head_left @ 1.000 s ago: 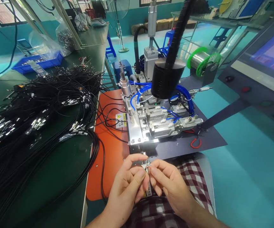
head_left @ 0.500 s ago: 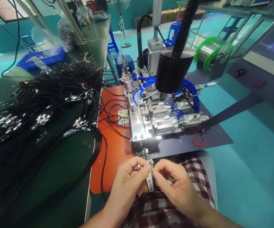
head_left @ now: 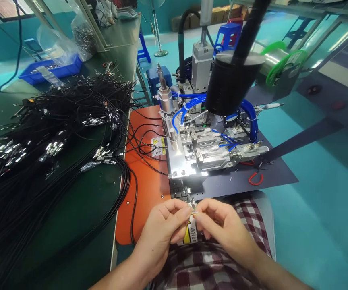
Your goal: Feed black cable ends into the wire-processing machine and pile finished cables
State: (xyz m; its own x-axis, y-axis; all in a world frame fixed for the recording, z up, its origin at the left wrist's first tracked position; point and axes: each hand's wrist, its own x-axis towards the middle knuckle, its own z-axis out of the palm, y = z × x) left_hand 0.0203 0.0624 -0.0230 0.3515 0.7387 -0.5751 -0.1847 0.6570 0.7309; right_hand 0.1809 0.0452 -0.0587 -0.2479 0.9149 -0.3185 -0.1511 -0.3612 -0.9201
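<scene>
My left hand (head_left: 165, 227) and my right hand (head_left: 224, 225) meet at the near edge of the machine, above my lap. Each is closed in a pinch, the fingertips almost touching. Between them shows a tiny pale, thin wire end (head_left: 195, 213); most of it is hidden by the fingers. Just beyond the fingertips is the metal track (head_left: 183, 193) at the front of the machine (head_left: 204, 149). A white and yellow label (head_left: 193, 233) shows below and between my hands.
Bundled black cables (head_left: 56, 133) with shiny metal ends cover the bench (head_left: 71, 201) at left, some crossing the orange plate (head_left: 145, 201). A blue tray (head_left: 53, 71) sits behind them. A black lamp or nozzle (head_left: 233, 86) hangs over the machine; a green-rimmed wire spool (head_left: 285, 62) stands right.
The view has shifted slightly, so the machine appears a little farther right. My hands stay together in the same pinch, with the fingertips slightly closer.
</scene>
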